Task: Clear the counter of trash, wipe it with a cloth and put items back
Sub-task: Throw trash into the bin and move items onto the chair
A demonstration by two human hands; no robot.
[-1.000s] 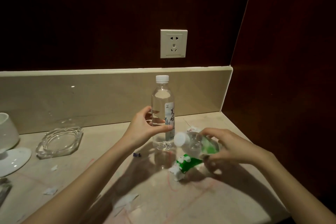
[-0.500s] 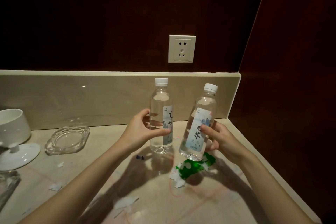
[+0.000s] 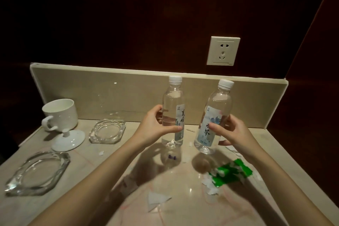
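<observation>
Now that the right hand (image 3: 231, 133) has raised its tilted bottle (image 3: 213, 118) off the desk (image 3: 102, 169), both hands grip bottles; left hand (image 3: 153, 128) holds the upright bottle (image 3: 173, 113) beside it, exposing the green wrapper (image 3: 231, 173) below for removal.

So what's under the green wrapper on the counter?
White paper scraps poke out from beneath the green wrapper at its left end, and more lie on top. The counter right under the wrapper is covered, so anything else there can't be seen.

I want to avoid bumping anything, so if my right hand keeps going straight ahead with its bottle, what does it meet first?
Probably the beige backsplash; nothing shows between it and the right hand holding the tilted bottle, though depth is unclear.
</observation>
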